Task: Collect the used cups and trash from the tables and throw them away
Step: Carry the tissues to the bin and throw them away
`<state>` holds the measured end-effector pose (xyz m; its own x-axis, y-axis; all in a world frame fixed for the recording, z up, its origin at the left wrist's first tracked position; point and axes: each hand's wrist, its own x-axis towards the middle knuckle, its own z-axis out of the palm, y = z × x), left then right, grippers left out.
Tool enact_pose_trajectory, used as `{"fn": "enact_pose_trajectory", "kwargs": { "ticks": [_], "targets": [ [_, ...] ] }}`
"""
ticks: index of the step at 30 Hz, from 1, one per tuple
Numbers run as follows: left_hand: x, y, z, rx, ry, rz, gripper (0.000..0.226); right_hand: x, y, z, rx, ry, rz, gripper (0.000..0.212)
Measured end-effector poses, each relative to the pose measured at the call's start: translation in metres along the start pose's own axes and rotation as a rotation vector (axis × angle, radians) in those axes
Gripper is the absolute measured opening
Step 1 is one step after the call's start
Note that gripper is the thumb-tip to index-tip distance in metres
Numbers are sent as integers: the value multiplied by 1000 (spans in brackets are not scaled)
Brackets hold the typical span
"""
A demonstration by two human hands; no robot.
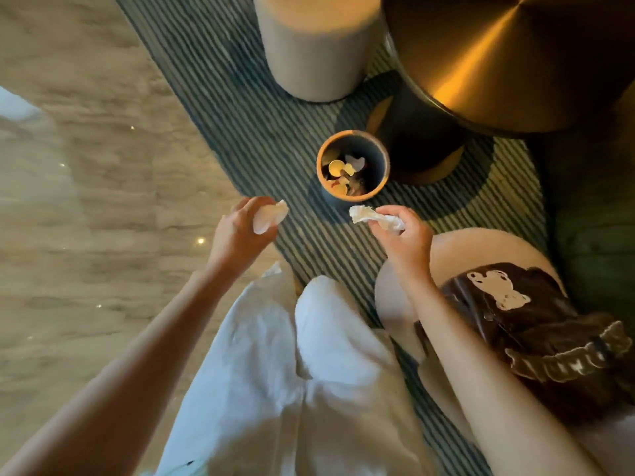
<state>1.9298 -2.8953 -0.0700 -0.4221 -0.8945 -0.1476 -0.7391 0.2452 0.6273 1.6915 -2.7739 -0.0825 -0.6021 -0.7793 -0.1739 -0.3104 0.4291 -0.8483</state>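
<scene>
Striped carpet in grey and dark lines runs across the floor, with pale marble-like flooring on the left. On the carpet stands a small round trash bin, and inside it lie cups and pieces of paper. Just right of the bin is the dark base of a round desk with a brushed metal top that shines orange. Far behind the bin stands a pale cylinder stool.

Near the bin, the left hand is closed around a crumpled white napkin. The right hand pinches a second crumpled tissue between its fingers, just beside the near rim of the bin. Both papers are above the carpet, outside the bin. At the right, a dark brown bag lies on a pale round seat.
</scene>
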Motion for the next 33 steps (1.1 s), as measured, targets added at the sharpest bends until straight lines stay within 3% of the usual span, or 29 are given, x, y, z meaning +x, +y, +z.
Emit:
{"fn": "enact_pose_trajectory", "kwargs": {
  "ticks": [7, 15, 19, 23, 26, 29, 33],
  "targets": [
    [149, -26, 13, 67, -178, 171, 42, 106, 18, 58, 23, 164, 104, 21],
    [286, -57, 73, 79, -328, 170, 40, 250, 97, 140, -69, 214, 311, 21],
    [330, -68, 109, 108, -357, 281, 38, 290, 140, 167, -83, 174, 467, 37],
    [363, -71, 142, 162, -418, 378, 42, 298, 162, 170, -93, 155, 558, 58],
    [380, -68, 161, 160, -451, 349, 43, 281, 157, 165, -207, 171, 500, 53],
    [389, -58, 186, 163, -517, 419, 41, 253, 145, 164, -392, 185, 431, 49],
    [388, -55, 232, 207, -615, 474, 38, 214, 131, 179, -461, 185, 444, 51]
  ]
}}
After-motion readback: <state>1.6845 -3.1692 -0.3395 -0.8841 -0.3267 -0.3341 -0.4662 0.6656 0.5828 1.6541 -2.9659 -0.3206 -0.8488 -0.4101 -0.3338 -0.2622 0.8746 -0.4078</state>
